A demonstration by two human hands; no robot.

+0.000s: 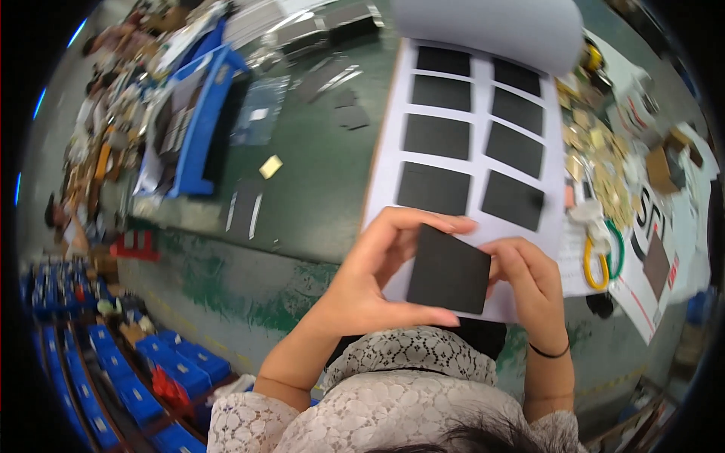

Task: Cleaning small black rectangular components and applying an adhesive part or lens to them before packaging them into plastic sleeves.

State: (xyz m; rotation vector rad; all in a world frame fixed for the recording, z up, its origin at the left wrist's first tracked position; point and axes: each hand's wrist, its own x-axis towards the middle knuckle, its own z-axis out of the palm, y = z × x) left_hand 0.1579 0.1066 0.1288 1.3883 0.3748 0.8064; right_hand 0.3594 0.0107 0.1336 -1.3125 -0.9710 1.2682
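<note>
The black square piece (448,272) is held between both hands over the near end of the white sheet (479,128), its flat face turned up toward the wearer and its outline skewed to the sheet's edges. The left hand (368,281) pinches it across, fingers along the far edge and thumb along the near one, with the palm open beside its left edge. The right hand (535,287) is curled with its fingertips at the right edge; whether it pinches there or only touches, I cannot tell. Beyond the hands, two columns of black rectangles (433,185) lie on the sheet, a narrow white strip running between the columns, and a curled-back page (487,30) bounds the far end. Left of the sheet's long edge a broad stretch of green desk (317,189) reaches to the blue bin (200,136), with a small yellow square (269,167), a clear bag (260,113) and a dark strip (243,211) near the bin. The right side is tighter: cream scraps (604,162) crowd close to the sheet's edge, and a yellow loop handle (589,264) lies just beyond the right hand.
</note>
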